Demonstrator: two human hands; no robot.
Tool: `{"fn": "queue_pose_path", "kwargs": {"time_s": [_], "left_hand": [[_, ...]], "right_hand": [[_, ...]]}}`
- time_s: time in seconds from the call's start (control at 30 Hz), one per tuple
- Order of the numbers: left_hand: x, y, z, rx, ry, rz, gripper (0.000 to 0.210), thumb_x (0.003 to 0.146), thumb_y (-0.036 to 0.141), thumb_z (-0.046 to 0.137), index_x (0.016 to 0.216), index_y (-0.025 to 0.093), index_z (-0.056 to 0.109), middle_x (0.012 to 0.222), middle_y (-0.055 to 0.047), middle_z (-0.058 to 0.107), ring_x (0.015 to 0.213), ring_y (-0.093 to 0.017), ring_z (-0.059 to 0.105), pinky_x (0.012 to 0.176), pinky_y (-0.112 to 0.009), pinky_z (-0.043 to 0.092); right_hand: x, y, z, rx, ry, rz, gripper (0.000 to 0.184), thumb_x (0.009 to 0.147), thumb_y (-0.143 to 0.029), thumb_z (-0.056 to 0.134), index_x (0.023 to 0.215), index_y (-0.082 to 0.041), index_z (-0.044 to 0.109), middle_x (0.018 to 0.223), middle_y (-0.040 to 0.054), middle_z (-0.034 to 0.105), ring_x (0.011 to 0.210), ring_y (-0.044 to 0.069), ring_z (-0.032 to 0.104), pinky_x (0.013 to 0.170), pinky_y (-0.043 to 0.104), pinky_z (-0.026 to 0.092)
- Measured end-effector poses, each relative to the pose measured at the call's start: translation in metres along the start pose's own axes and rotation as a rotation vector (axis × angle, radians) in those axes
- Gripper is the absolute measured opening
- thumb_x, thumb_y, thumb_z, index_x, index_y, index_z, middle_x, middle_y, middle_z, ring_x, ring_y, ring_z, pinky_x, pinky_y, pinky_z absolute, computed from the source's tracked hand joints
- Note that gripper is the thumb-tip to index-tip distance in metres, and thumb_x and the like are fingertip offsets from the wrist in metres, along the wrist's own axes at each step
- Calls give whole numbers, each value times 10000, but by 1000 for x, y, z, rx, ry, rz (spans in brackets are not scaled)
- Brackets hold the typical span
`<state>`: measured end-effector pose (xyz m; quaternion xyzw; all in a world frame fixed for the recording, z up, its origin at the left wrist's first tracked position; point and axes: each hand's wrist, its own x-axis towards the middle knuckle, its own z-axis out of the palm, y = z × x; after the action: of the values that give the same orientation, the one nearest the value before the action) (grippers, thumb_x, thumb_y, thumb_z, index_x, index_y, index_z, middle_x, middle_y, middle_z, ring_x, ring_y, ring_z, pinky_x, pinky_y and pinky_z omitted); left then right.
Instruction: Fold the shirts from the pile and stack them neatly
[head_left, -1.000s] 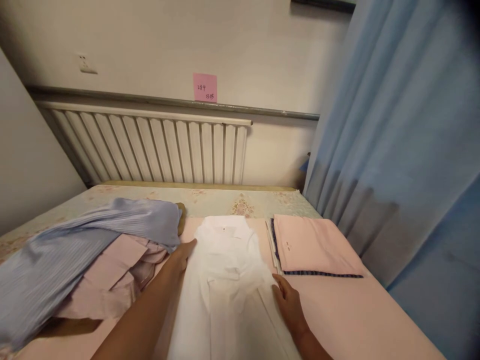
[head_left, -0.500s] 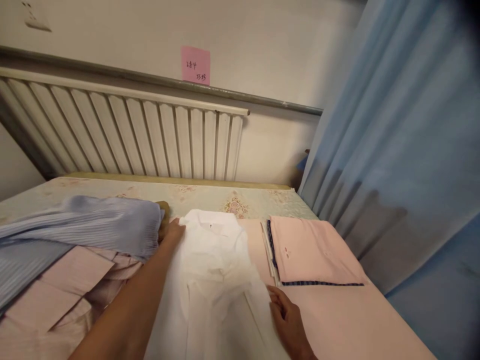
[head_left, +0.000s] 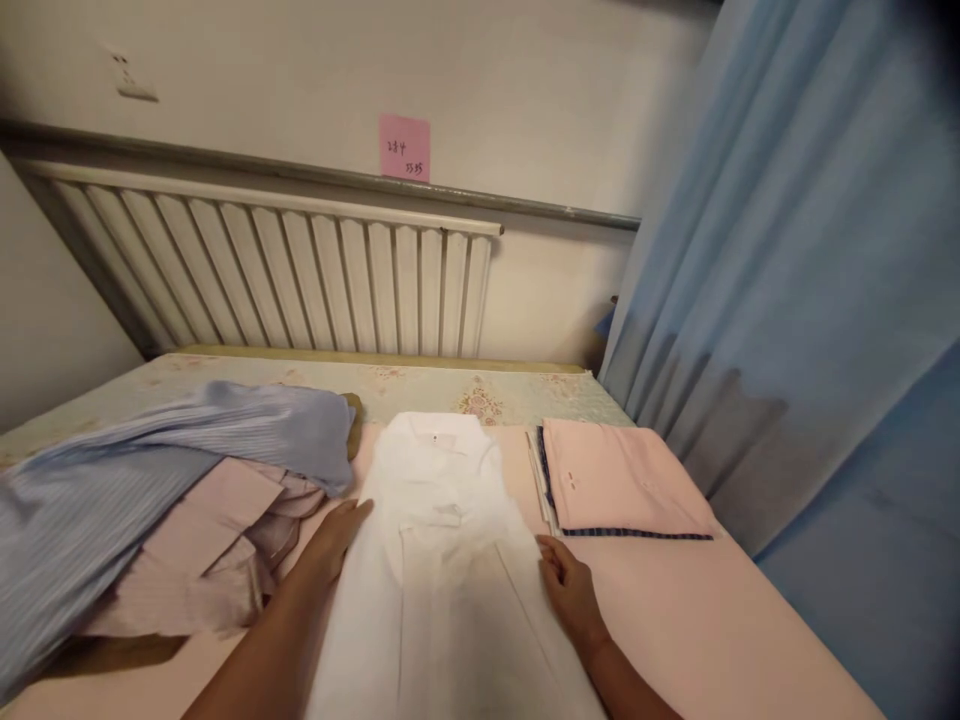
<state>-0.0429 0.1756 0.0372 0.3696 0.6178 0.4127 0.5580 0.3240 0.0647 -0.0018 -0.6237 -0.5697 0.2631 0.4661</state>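
Observation:
A white collared shirt (head_left: 454,560) lies lengthwise in front of me, its collar pointing towards the wall and its body folded narrow. At its left edge, below the shoulder, my left hand (head_left: 339,537) is closed with the fingertips on the fabric. My right hand (head_left: 568,588), fingers curled, pinches the opposite edge a little lower down. The shirt's lower end runs out of the bottom of the view.
Left of the shirt, a light blue ribbed garment (head_left: 262,435) covers part of a crumpled pink garment (head_left: 217,520). A folded pink cloth (head_left: 622,480) with dark trim lies on the right. Behind the bed are a radiator (head_left: 300,270) and a blue curtain (head_left: 795,250).
My left hand has come down from beside the collar to the shirt's left side. The right hand stays at the right edge. The view has shifted slightly left.

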Motion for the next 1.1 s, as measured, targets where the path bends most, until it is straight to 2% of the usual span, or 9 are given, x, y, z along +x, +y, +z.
{"fn": "queue_pose_path", "kwargs": {"time_s": [0.07, 0.2, 0.37, 0.53, 0.73, 0.83, 1.0, 1.1], "left_hand": [[-33, -19, -5, -11, -22, -19, 358, 740, 387, 698, 993, 155, 596, 753, -57, 708, 624, -215, 667, 570, -319, 534], [-89, -50, -11, -80, -36, -59, 412, 668, 323, 766, 1000, 152, 592, 719, -52, 712, 625, -242, 681, 563, -331, 540], [-130, -56, -12, -287, -150, -116, 459, 641, 300, 782, 1037, 166, 594, 789, -58, 725, 708, -258, 697, 624, -350, 552], [-130, -52, -14, -307, -160, -108, 492, 603, 260, 794, 1043, 161, 596, 823, -68, 728, 748, -257, 697, 642, -342, 546], [-115, -56, -16, -257, -172, -106, 512, 577, 183, 748, 1058, 148, 577, 766, -46, 723, 657, -245, 684, 576, -326, 521], [-112, -57, -15, -225, -146, -105, 477, 605, 158, 708, 1062, 139, 574, 728, -42, 717, 610, -236, 672, 556, -323, 512], [-106, -63, -16, -262, -113, -81, 327, 700, 212, 656, 1009, 128, 589, 674, -42, 702, 530, -188, 631, 523, -290, 488], [-102, -67, -17, -246, -117, -66, 310, 696, 195, 652, 994, 130, 591, 649, -28, 691, 500, -172, 612, 494, -269, 468]], "right_hand": [[0, -1, 0, -9, 9, -23, 368, 819, -334, 483, 1076, -120, 636, 669, 11, 603, 584, 149, 519, 584, 242, 436], [0, -2, 0, 0, 31, -55, 353, 802, -325, 482, 1039, -119, 644, 656, 3, 586, 571, 142, 500, 570, 237, 419], [0, 2, 3, -24, 68, -80, 339, 786, -318, 483, 1002, -116, 649, 618, -10, 550, 543, 135, 471, 561, 239, 405], [0, 5, 4, -40, 93, -105, 334, 783, -314, 484, 992, -116, 654, 616, -16, 535, 551, 130, 461, 580, 241, 411], [-4, -2, 5, -35, 92, -94, 343, 793, -346, 490, 991, -116, 649, 597, -31, 493, 543, 124, 424, 554, 238, 393], [-5, -6, 5, -42, 100, -93, 354, 785, -363, 499, 981, -113, 655, 592, -28, 492, 543, 127, 422, 558, 243, 398], [-6, -8, 4, -56, 97, -82, 351, 785, -358, 502, 983, -114, 657, 588, -29, 487, 549, 131, 426, 567, 246, 404], [-7, -7, 5, -59, 94, -78, 358, 785, -362, 505, 992, -112, 655, 611, -20, 512, 555, 132, 434, 574, 250, 409]]}}
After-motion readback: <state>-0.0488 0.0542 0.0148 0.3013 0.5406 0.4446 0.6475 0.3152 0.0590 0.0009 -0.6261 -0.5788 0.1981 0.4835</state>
